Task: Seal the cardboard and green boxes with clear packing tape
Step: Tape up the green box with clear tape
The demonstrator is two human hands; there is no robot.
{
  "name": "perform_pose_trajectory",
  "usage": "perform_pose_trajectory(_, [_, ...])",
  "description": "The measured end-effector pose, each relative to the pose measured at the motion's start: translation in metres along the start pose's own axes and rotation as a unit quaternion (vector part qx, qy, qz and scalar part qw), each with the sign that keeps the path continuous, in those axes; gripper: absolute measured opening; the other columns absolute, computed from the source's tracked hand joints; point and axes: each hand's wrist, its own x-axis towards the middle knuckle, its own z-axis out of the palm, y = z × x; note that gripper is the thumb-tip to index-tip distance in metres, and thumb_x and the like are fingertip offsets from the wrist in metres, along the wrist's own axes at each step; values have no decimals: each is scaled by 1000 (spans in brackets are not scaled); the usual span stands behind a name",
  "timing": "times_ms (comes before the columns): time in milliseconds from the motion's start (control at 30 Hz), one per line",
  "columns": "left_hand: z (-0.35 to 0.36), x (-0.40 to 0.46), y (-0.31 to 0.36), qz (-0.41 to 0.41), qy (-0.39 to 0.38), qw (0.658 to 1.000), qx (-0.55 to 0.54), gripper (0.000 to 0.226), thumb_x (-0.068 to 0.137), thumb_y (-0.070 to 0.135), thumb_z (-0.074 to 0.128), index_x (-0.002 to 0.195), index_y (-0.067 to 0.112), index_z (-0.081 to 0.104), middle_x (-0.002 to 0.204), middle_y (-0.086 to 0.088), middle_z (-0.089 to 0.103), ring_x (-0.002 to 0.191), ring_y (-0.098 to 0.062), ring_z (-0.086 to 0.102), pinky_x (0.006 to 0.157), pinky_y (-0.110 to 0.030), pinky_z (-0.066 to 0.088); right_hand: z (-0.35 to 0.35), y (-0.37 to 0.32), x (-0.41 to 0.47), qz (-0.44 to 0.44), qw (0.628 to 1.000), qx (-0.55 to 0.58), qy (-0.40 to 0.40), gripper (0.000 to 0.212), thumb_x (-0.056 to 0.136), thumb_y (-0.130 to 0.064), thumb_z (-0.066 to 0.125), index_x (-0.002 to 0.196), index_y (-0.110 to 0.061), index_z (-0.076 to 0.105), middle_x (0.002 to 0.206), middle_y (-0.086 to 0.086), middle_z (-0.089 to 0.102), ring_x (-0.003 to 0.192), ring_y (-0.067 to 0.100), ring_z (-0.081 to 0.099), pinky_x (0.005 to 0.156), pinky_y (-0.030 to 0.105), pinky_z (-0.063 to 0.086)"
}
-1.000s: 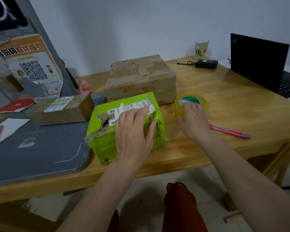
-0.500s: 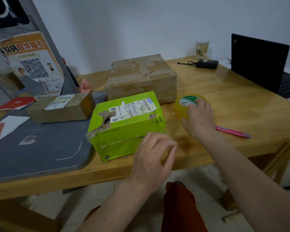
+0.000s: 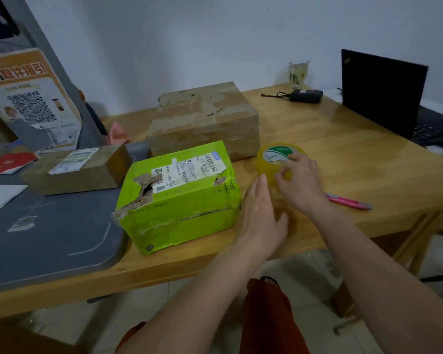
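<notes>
A green box point(image 3: 179, 198) with a torn top and a white shipping label lies on the wooden table point(image 3: 343, 159) in front of me. Behind it stands a large cardboard box point(image 3: 205, 121) patched with old tape. A roll of clear yellowish tape point(image 3: 271, 159) with a green-and-white core label stands to the right of the green box. My right hand point(image 3: 299, 185) grips the roll's near side, fingers curled on it. My left hand point(image 3: 261, 215) hovers with straight fingers between the green box and the roll, holding nothing.
A smaller cardboard box point(image 3: 77, 169) sits on a grey mat point(image 3: 49, 231) at the left. A pink utility knife point(image 3: 348, 200) lies right of my right hand. A black laptop point(image 3: 384, 95), a charger point(image 3: 304, 95) and a glass point(image 3: 298, 74) stand at the back right.
My left hand lifted off the green box, drew back, then swung right toward the tape roll. My right hand stayed on the roll and curled its fingers on it.
</notes>
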Motion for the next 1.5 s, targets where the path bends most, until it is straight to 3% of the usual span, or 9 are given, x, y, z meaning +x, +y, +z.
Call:
perform_pose_trajectory(167, [17, 45, 6, -108, 12, 993, -35, 67, 94, 22, 57, 151, 8, 27, 155, -11, 33, 142, -24, 31, 112, -28, 23, -4, 1, 5, 12, 1000, 10, -20, 15, 92, -20, 60, 94, -10, 70, 143, 12, 43, 134, 29, 31, 107, 27, 23])
perform_pose_trajectory(267, [27, 54, 5, -90, 75, 990, -73, 27, 91, 21, 59, 116, 11, 61, 116, -9, 66, 105, -26, 60, 80, -28, 40, -5, -1, 7, 3, 1000, 17, -24, 18, 92, -21, 60, 95, -8, 72, 143, 11, 45, 136, 27, 29, 108, 25, 21])
perform_pose_trajectory(433, [31, 65, 13, -86, 185, 961, -188, 17, 88, 1, 58, 80, 16, 62, 71, 4, 58, 69, -13, 48, 57, -20, 28, -16, -1, 9, -48, 997, 50, -37, 23, 94, -27, 58, 87, -10, 74, 125, 9, 62, 123, 21, 48, 106, 30, 32])
perform_pose_trajectory(567, [26, 75, 11, -77, 207, 960, -171, 14, 92, 6, 61, 86, 3, 74, 79, -12, 71, 71, -24, 58, 62, -22, 30, -35, 10, 6, -71, 981, 178, -39, 22, 99, -21, 49, 114, -12, 63, 112, -3, 60, 105, 8, 52, 94, 29, 41])
perform_pose_trajectory(700, [10, 77, 27, -69, 193, 973, -106, 17, 94, 19, 63, 96, 10, 77, 101, -14, 68, 94, -29, 61, 78, -31, 38, -35, 40, 16, -66, 994, -21, -82, 61, 85, -11, 65, 140, -12, 40, 141, 8, 45, 133, 26, 35, 106, 32, 29])
perform_pose_trajectory(1000, [-36, 73, 54, 4, 169, 985, -34, 17, 93, 26, 64, 96, 18, 79, 97, -5, 76, 93, -27, 67, 85, -38, 50, -58, 44, 8, -115, 990, 83, -26, 51, 76, -22, 79, 119, -22, 51, 99, -9, 52, 89, 10, 49, 64, 24, 34])
perform_pose_trajectory(1133, [-50, 71, 50, 11, 192, 977, -94, 12, 88, 19, 70, 84, 14, 80, 78, -3, 75, 77, -25, 69, 79, -40, 54, -71, 40, -3, -128, 972, 186, -62, 56, 71, -36, 82, 118, -29, 51, 101, -21, 54, 90, -3, 55, 69, 9, 44])
perform_pose_trajectory(1333, [-63, 70, 55, 22, 196, 969, -150, 11, 86, 13, 72, 78, 12, 79, 60, 6, 66, 67, -22, 67, 74, -40, 57, -89, 31, -10, -149, 943, 279, -106, 45, 80, -40, 65, 121, -26, 52, 106, -14, 59, 95, -3, 60, 69, 15, 50])
perform_pose_trajectory(1500, [-57, 70, 47, 16, 190, 970, -151, 12, 84, 8, 71, 75, 12, 79, 70, -2, 73, 69, -24, 69, 74, -43, 58, -75, 37, -1, -201, 974, 99, -36, 46, 88, -38, 67, 127, -19, 52, 109, -6, 48, 105, 10, 42, 81, 18, 34])
